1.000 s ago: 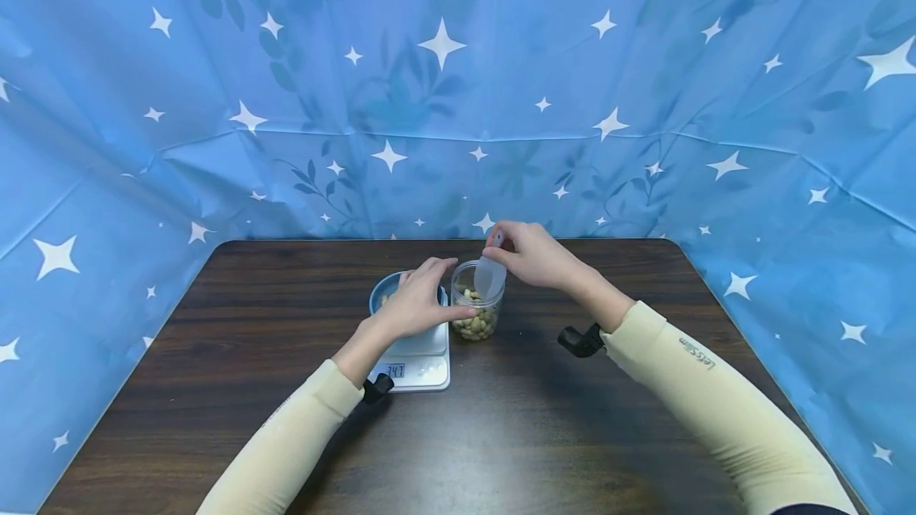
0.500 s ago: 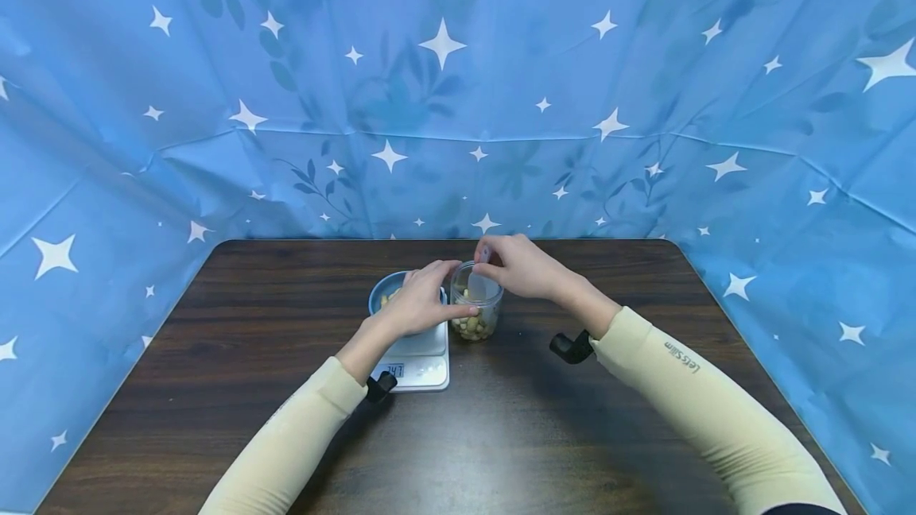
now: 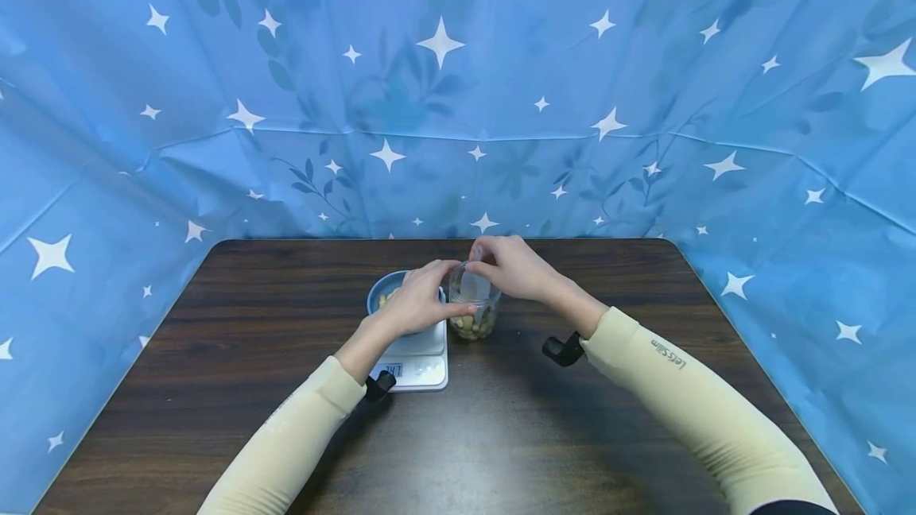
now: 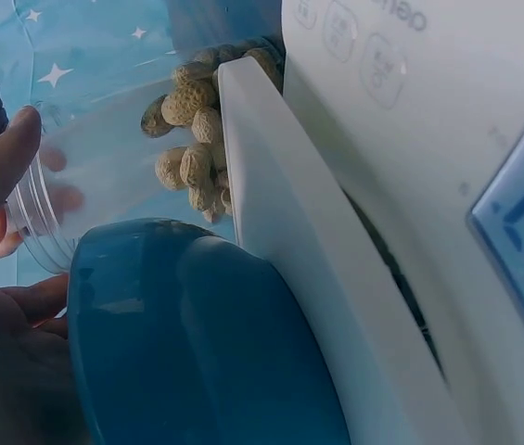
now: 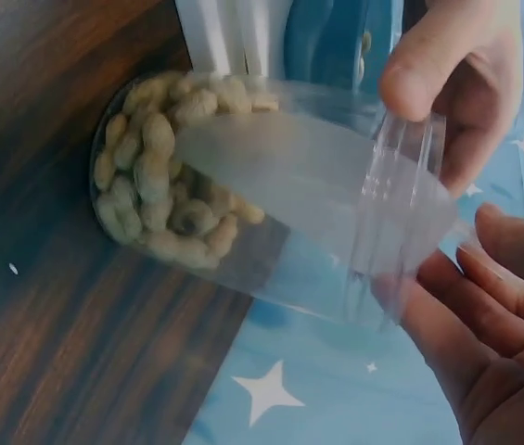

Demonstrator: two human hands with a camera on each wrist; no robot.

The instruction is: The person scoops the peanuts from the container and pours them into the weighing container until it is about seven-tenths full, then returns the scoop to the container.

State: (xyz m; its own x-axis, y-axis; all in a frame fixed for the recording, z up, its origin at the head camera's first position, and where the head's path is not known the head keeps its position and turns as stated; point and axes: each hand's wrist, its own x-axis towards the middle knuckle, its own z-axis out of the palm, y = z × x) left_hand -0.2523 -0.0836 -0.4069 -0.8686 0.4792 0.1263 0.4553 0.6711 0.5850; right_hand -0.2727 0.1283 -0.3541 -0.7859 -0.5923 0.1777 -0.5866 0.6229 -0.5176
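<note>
A clear jar [image 3: 463,302] partly filled with unshelled peanuts [image 5: 155,176] stands on the table. My left hand [image 3: 421,302] reaches over the scale and grips the jar's rim between thumb and fingers. My right hand [image 3: 521,269] pinches the upper end of a translucent white scoop [image 5: 308,181] at the jar's mouth. The scoop's blade slants down inside the jar, its lower end among the peanuts. Left of the jar, a blue bowl [image 4: 187,315] with some peanuts in it sits on a white kitchen scale [image 3: 424,373], partly hidden under my left hand.
The dark wooden table [image 3: 501,435] carries everything. Its back edge lies just behind the jar and bowl, against a blue curtain [image 3: 458,102] with white stars. The scale's side stands close to the jar. Its display [image 3: 392,370] is lit.
My right hand has moved down and slightly left, taking the scoop deeper into the jar among the peanuts. The left hand stays on the rim.
</note>
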